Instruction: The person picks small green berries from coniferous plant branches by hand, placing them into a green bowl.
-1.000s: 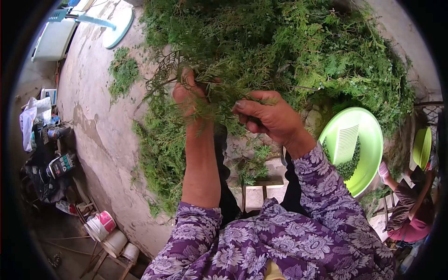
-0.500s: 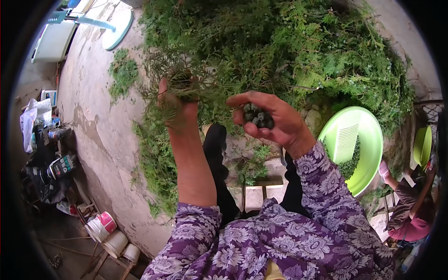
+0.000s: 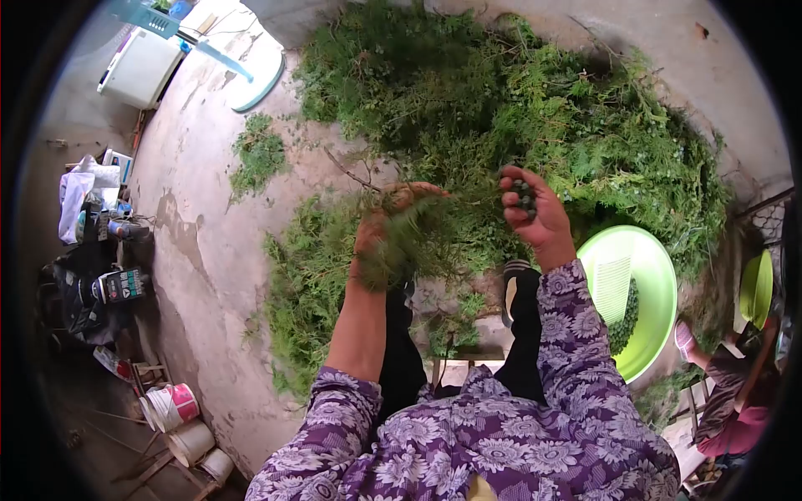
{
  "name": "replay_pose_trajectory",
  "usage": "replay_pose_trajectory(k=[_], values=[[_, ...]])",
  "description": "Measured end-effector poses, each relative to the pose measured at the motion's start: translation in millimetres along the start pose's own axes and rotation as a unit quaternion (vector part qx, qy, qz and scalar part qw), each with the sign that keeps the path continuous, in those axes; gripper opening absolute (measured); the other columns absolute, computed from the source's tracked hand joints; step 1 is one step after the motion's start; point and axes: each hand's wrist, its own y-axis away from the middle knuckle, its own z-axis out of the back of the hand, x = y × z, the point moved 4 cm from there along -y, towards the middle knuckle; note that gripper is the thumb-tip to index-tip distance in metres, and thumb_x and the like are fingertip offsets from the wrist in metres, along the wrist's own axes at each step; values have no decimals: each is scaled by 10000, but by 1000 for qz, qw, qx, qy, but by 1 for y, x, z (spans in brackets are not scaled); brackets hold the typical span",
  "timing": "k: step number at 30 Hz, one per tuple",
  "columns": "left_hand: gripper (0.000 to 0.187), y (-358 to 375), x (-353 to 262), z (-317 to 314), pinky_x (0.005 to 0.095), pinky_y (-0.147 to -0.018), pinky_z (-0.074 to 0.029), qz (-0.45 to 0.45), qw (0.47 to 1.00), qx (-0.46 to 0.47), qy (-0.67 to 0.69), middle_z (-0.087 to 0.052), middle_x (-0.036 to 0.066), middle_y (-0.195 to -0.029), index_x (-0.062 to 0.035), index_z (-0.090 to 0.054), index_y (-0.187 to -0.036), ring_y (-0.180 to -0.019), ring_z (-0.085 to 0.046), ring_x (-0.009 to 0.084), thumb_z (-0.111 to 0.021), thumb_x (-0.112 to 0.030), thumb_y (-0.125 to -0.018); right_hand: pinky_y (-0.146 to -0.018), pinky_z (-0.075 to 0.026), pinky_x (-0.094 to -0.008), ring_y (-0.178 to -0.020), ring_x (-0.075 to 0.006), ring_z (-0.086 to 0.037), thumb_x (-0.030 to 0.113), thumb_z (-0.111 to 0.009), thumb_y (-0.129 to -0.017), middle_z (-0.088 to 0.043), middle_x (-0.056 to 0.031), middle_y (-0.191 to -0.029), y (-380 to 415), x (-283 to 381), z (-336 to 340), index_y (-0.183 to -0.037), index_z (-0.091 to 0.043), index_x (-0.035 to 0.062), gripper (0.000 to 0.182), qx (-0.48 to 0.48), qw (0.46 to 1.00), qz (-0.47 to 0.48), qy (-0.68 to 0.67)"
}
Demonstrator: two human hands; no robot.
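My left hand point(image 3: 376, 230) is closed on a leafy conifer sprig point(image 3: 418, 238), whose blurred fronds spread over the palm and to the right. A bare woody stem sticks up from it at the upper left. Cupped in my right hand point(image 3: 547, 219) are several small green cones point(image 3: 524, 195), with the fingers curled over them. A heap of conifer branches point(image 3: 585, 138) lies on the floor beyond both hands. To the right of my right forearm stands a lime-green basin point(image 3: 660, 321), with a ridged panel inside and many small cones point(image 3: 622, 321) in it.
Trimmed sprigs point(image 3: 305, 309) cover the floor at my left. A pale blue stand base point(image 3: 259, 83) is at the upper left, with white buckets point(image 3: 190, 441) at the lower left. At the right edge sits another person point(image 3: 735, 409) near a second green basin point(image 3: 755, 288).
My left hand has moved right and turned with the sprig. My right hand has shifted right and its fingers have curled further round the cones. The view has tilted slightly.
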Motion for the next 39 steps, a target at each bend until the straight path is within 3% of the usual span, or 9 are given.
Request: replay_pose_trajectory(k=[7,14,19,21,23,29,31,37,39], values=[[221,65,-34,-51,403,-843,-438,-44,982,153,-106,-549,158,-965,16,-525,-980,-963,-530,279,-498,-148,-834,-405,-317,-184,-614,-108,-473,170,-504,-836,-521,-39,-833,106,26,40,-983,-524,27,206,98,979,61,-166],[316,136,-23,-42,382,-895,-416,-2,918,24,397,-476,144,-1124,17,-488,-1064,-1058,-458,259,-559,-95,-777,-426,-366,-201,-625,-132,-506,190,-471,-854,-538,-67,-765,262,75,136,-981,-506,7,226,-146,940,298,-84],[341,174,-31,-67,350,-901,-423,-85,969,119,201,-481,191,-1126,59,-450,-1118,-1015,-496,247,-477,-95,-815,-566,-454,-263,-718,-189,-512,185,-538,-823,-512,-123,-916,330,85,229,-966,-480,-20,257,-411,827,366,-114],[343,188,-44,-77,337,-885,-440,-121,971,135,158,-488,203,-1115,66,-440,-1133,-983,-520,246,-441,-91,-829,-698,-472,-319,-892,-235,-503,115,-618,-754,-467,-164,-1082,353,81,239,-1088,-440,-47,411,-436,800,412,-17],[334,195,-63,-68,301,-820,-485,-136,983,85,95,-512,213,-1075,91,-431,-1126,-921,-557,249,-391,-92,-850,-806,-447,-351,-1037,-273,-448,2,-641,-690,-420,-173,-1192,370,86,244,-1216,-352,-51,603,-442,622,378,524],[490,234,-118,-19,321,-844,-459,-251,963,68,-73,-474,241,-1088,147,-405,-1101,-949,-517,264,-575,-179,-777,-843,-409,-374,-1046,-278,-421,-29,-624,-681,-384,-175,-1195,385,57,217,-1254,-305,-36,655,-362,771,414,322],[387,245,-139,9,332,-760,-490,-209,920,-107,-314,-528,220,-1023,131,-437,-1079,-867,-558,251,-498,-157,-828,-749,-438,-347,-931,-245,-445,108,-578,-774,-413,-161,-1070,370,57,246,-1203,-345,-35,509,-406,854,325,-32],[220,287,-166,106,267,-598,-468,-185,912,-312,-190,-615,81,-860,3,-610,-893,-667,-569,139,-568,-181,-779,-681,-461,-361,-754,-245,-496,232,-529,-826,-502,-132,-846,356,37,300,-958,-445,-67,337,-371,872,289,-140],[188,282,-170,250,286,-550,-452,-143,880,-383,-240,-609,87,-784,-23,-610,-857,-631,-567,153,-566,-180,-763,-679,-475,-363,-768,-284,-544,259,-494,-844,-555,-168,-827,355,31,306,-872,-489,-83,343,-401,860,291,-122]])
